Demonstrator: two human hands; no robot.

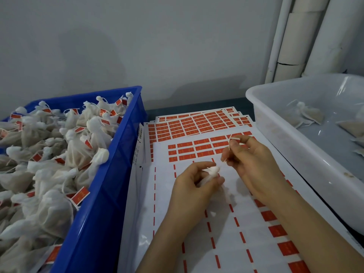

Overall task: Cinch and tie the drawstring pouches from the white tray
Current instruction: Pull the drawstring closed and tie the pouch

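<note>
I have one view to report: a wide-angle camera worn on the person's head, facing forward and tilted down over the table (216, 104). It sits close. Both forearms enter from the bottom edge, and the left hand (195, 186) and right hand (254, 164) fall just below frame centre, near the lens. The blue crate (126, 123) is cut by the left edge, the white tray (275, 123) by the right edge, with label sheets (197, 123) filling the ground between them. The upper half takes in the grey wall (157, 46) straight ahead. The white pipes (295, 40) at upper right lean off vertical, consistent with the wide lens.
</note>
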